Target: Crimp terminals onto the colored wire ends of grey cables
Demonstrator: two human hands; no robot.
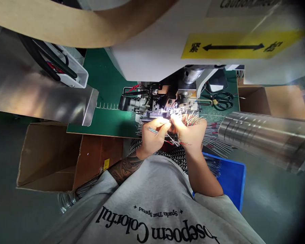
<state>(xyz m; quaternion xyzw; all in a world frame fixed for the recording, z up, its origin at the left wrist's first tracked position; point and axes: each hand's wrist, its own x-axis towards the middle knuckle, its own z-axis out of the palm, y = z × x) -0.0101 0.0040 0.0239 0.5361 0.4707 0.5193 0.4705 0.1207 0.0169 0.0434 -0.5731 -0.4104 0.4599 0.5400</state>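
Under the lit head of a crimping machine (pixel 171 98), both hands meet close together. My left hand (pixel 154 137) is closed in a pinch on wires (pixel 153 130), whose coloured ends stick out past the fingers. My right hand (pixel 190 132) is curled around a bundle of cables (pixel 191 119) with stripped, many-coloured ends. Its thumb and forefinger point at the bright work area of the machine. Between the palms, a few loose red and white wire ends (pixel 176 142) dangle. The exact fingertip contact is washed out by the light.
A strip of terminals (pixel 107 105) runs across the green tabletop (pixel 109 123) into the machine. Grey cables (pixel 217 139) fan out at right, near a shiny metal cylinder (pixel 264 139). A blue bin (pixel 234 176) stands below. Cardboard boxes (pixel 48 156) flank the table.
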